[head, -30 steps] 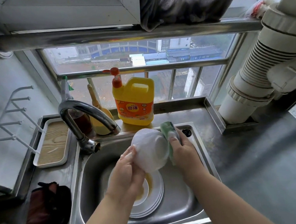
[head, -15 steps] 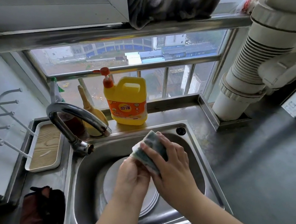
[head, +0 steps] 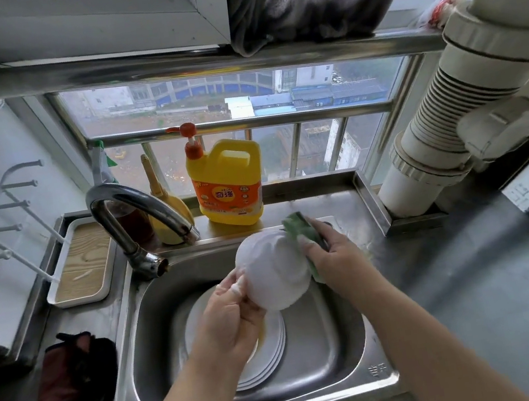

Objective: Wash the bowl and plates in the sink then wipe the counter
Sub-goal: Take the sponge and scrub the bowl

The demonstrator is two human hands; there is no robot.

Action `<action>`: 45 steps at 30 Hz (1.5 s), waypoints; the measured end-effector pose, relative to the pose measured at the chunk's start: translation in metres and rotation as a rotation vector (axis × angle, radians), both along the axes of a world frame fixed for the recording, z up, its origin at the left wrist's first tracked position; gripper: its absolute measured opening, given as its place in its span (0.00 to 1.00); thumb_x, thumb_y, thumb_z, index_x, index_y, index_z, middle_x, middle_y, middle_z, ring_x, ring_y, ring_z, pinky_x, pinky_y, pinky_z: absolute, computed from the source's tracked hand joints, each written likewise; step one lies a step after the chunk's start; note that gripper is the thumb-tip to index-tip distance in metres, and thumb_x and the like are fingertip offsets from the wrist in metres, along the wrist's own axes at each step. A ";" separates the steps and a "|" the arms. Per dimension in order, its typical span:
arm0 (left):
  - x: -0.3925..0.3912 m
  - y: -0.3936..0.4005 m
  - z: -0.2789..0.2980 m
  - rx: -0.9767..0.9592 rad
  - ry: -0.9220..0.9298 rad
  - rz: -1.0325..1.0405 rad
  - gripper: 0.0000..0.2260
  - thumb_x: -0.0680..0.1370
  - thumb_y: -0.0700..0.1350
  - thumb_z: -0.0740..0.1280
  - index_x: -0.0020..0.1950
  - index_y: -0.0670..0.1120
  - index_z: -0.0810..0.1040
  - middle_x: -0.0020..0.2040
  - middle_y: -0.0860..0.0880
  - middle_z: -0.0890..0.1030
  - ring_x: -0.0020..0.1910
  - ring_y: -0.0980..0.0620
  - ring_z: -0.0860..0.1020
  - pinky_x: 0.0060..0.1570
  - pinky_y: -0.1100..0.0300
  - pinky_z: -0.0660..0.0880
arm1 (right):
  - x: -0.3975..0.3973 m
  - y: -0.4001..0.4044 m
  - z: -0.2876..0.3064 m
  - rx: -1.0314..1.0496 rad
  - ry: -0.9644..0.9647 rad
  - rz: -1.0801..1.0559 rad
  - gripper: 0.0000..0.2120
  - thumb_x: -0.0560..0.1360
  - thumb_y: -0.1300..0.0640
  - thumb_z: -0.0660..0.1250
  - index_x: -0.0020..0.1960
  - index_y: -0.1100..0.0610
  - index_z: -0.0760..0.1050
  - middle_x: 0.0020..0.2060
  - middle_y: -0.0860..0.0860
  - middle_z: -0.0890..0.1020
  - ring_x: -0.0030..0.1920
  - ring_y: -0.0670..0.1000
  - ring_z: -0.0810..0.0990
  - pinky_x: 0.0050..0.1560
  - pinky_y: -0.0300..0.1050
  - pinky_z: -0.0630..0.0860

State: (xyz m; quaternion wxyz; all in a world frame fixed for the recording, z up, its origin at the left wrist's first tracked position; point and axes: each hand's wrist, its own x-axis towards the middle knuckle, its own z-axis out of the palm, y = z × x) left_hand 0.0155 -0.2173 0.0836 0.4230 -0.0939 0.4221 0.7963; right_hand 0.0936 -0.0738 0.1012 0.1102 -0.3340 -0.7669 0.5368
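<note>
Over the sink (head: 355,390), left hand (head: 231,320) holds bowl (head: 273,273), right hand (head: 332,255) sponge (head: 300,229).

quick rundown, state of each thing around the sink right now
bowl: soapy, held above the sink
left hand: grips the bowl
right hand: holds the sponge
sponge: pressed on the bowl
plates: stacked in the sink, yellow residue
faucet: no water running
detergent bottle: upright on the ledge

White bowl (head: 273,273) tilted, underside up, above stacked white plates (head: 262,349) (yellow-stained) in the steel sink (head: 332,356).
</note>
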 end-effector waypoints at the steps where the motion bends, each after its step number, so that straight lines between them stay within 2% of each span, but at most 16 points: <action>1: 0.000 0.001 0.000 -0.014 0.031 -0.008 0.13 0.82 0.36 0.52 0.48 0.40 0.76 0.38 0.44 0.81 0.36 0.52 0.80 0.40 0.58 0.80 | 0.000 -0.002 0.005 0.207 0.000 0.085 0.22 0.78 0.49 0.60 0.72 0.45 0.64 0.65 0.48 0.72 0.62 0.49 0.70 0.61 0.42 0.67; 4: -0.002 0.000 0.003 0.021 0.082 -0.020 0.11 0.81 0.33 0.53 0.52 0.38 0.75 0.39 0.42 0.82 0.37 0.51 0.81 0.37 0.60 0.81 | 0.009 -0.026 0.007 0.813 0.015 0.328 0.26 0.73 0.45 0.58 0.72 0.41 0.62 0.70 0.49 0.66 0.64 0.51 0.63 0.65 0.50 0.63; 6: -0.003 -0.004 0.003 0.036 0.108 -0.018 0.10 0.79 0.31 0.56 0.55 0.37 0.74 0.43 0.39 0.81 0.40 0.47 0.81 0.38 0.59 0.81 | 0.019 -0.042 -0.006 0.972 0.104 0.394 0.25 0.73 0.45 0.59 0.70 0.41 0.63 0.69 0.51 0.66 0.64 0.53 0.64 0.63 0.51 0.64; 8: -0.001 -0.011 0.002 -0.019 0.200 -0.029 0.08 0.79 0.32 0.57 0.54 0.37 0.74 0.42 0.40 0.80 0.40 0.48 0.80 0.38 0.60 0.80 | 0.017 -0.043 -0.015 0.870 0.078 0.327 0.26 0.74 0.43 0.58 0.72 0.40 0.62 0.69 0.50 0.66 0.64 0.51 0.65 0.64 0.49 0.65; 10: 0.005 -0.015 0.003 -0.095 0.348 -0.094 0.08 0.80 0.34 0.56 0.53 0.37 0.75 0.43 0.41 0.79 0.42 0.48 0.78 0.44 0.58 0.77 | 0.001 -0.026 -0.011 0.517 -0.011 0.175 0.25 0.76 0.45 0.58 0.73 0.41 0.61 0.67 0.49 0.68 0.62 0.49 0.67 0.64 0.48 0.67; 13: 0.006 -0.020 0.004 -0.201 0.475 -0.181 0.08 0.81 0.37 0.59 0.55 0.40 0.76 0.44 0.45 0.80 0.45 0.49 0.78 0.50 0.53 0.75 | -0.015 -0.001 -0.001 0.094 -0.130 -0.007 0.20 0.80 0.50 0.58 0.71 0.46 0.66 0.61 0.48 0.75 0.52 0.46 0.72 0.53 0.40 0.68; 16: -0.003 -0.020 0.006 -0.271 0.592 -0.195 0.10 0.79 0.32 0.59 0.54 0.41 0.77 0.44 0.46 0.83 0.45 0.52 0.80 0.46 0.62 0.77 | -0.002 -0.034 0.010 0.335 0.039 0.111 0.23 0.77 0.46 0.60 0.71 0.43 0.64 0.62 0.46 0.71 0.59 0.46 0.70 0.59 0.40 0.70; 19: -0.004 -0.021 0.001 -0.277 0.557 -0.205 0.15 0.77 0.28 0.58 0.60 0.40 0.76 0.52 0.41 0.83 0.54 0.48 0.81 0.55 0.57 0.76 | -0.008 -0.057 0.008 0.719 0.049 0.300 0.25 0.76 0.44 0.60 0.72 0.38 0.58 0.67 0.45 0.63 0.65 0.47 0.60 0.67 0.45 0.60; 21: -0.003 -0.021 -0.004 -0.265 0.479 -0.172 0.13 0.79 0.32 0.60 0.62 0.41 0.75 0.56 0.40 0.80 0.56 0.45 0.79 0.59 0.52 0.74 | -0.025 -0.035 0.008 0.479 -0.011 0.183 0.21 0.77 0.45 0.60 0.70 0.39 0.64 0.62 0.45 0.70 0.63 0.48 0.66 0.65 0.47 0.66; 24: -0.009 -0.021 0.000 -0.121 0.300 -0.037 0.09 0.80 0.34 0.58 0.52 0.43 0.77 0.51 0.40 0.78 0.49 0.46 0.78 0.50 0.52 0.76 | -0.028 -0.002 -0.001 -0.207 -0.045 0.007 0.11 0.79 0.50 0.60 0.61 0.46 0.73 0.52 0.49 0.80 0.53 0.52 0.78 0.57 0.50 0.75; 28: -0.019 -0.010 0.010 0.189 0.076 0.097 0.12 0.81 0.37 0.54 0.57 0.42 0.76 0.49 0.43 0.83 0.47 0.49 0.82 0.47 0.53 0.81 | -0.005 -0.029 -0.019 -0.629 0.222 -0.209 0.15 0.81 0.53 0.58 0.67 0.47 0.68 0.55 0.51 0.81 0.53 0.49 0.80 0.49 0.44 0.76; 30: -0.016 -0.001 0.008 0.196 0.001 0.121 0.13 0.82 0.38 0.53 0.60 0.41 0.74 0.49 0.42 0.83 0.47 0.49 0.83 0.48 0.53 0.81 | -0.001 -0.055 -0.023 -0.494 0.311 -0.304 0.20 0.79 0.49 0.59 0.70 0.39 0.59 0.65 0.49 0.72 0.58 0.46 0.75 0.51 0.42 0.74; 33: -0.005 0.008 0.002 0.175 -0.097 0.121 0.11 0.81 0.37 0.54 0.57 0.39 0.74 0.44 0.39 0.83 0.39 0.48 0.84 0.39 0.56 0.82 | 0.001 -0.078 -0.022 0.218 0.253 -0.203 0.26 0.72 0.41 0.58 0.68 0.35 0.56 0.70 0.43 0.58 0.69 0.47 0.62 0.66 0.49 0.65; 36: 0.001 0.010 -0.001 0.130 -0.090 0.072 0.12 0.77 0.32 0.56 0.55 0.38 0.76 0.44 0.38 0.82 0.39 0.47 0.84 0.37 0.59 0.81 | -0.006 -0.068 -0.018 0.824 0.172 0.071 0.23 0.71 0.44 0.60 0.66 0.39 0.65 0.68 0.47 0.63 0.67 0.50 0.62 0.66 0.46 0.58; 40: -0.009 0.012 0.012 0.140 -0.085 0.120 0.11 0.81 0.35 0.54 0.53 0.38 0.76 0.39 0.42 0.83 0.33 0.52 0.83 0.33 0.64 0.80 | -0.018 -0.046 -0.011 0.815 0.142 0.086 0.24 0.73 0.44 0.59 0.69 0.43 0.67 0.68 0.52 0.67 0.65 0.52 0.65 0.65 0.51 0.65; 45: -0.022 0.003 0.012 0.169 -0.202 0.165 0.13 0.82 0.42 0.55 0.58 0.37 0.74 0.46 0.37 0.83 0.42 0.45 0.83 0.43 0.49 0.80 | 0.017 -0.056 -0.045 0.755 0.349 0.142 0.27 0.70 0.53 0.68 0.66 0.40 0.65 0.69 0.50 0.62 0.68 0.50 0.63 0.66 0.51 0.68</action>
